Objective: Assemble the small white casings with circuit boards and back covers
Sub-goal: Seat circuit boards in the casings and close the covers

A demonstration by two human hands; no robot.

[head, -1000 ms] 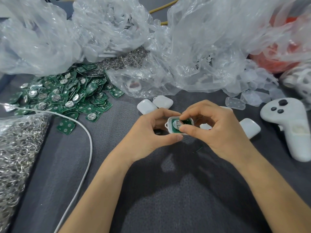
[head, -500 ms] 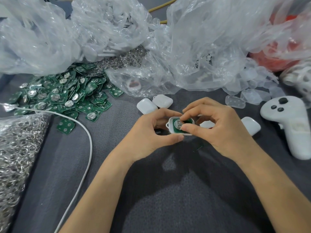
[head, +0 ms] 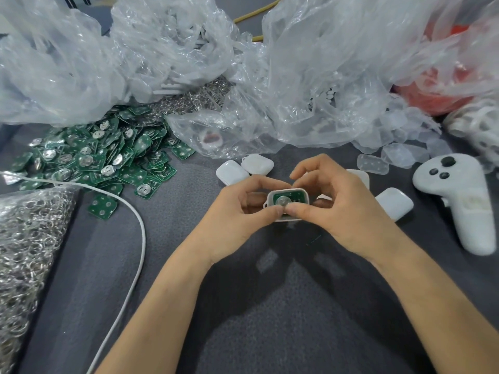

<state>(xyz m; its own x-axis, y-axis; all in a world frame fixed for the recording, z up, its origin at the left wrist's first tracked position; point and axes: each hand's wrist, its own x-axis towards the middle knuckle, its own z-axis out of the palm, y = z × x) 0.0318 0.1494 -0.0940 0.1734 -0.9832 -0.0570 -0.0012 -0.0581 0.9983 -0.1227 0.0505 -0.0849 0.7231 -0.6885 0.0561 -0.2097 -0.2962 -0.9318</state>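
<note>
Both hands hold one small white casing above the grey cloth, its open side up. A green circuit board with a round silver cell lies inside it. My left hand grips the casing's left end, thumb on its near edge. My right hand pinches the right side, thumb beside the left thumb. Two white casings lie just beyond the hands, and another white casing lies to the right. A heap of green circuit boards spreads at the left.
Crumpled clear plastic bags fill the back. A bag of metal rings sits at the left, with a white cable curving past it. A white controller lies at the right, and clear plastic covers lie behind it.
My right hand's fingers have lifted off the top of the casing, so the board inside shows more fully. Both thumbs now meet at the near edge.
</note>
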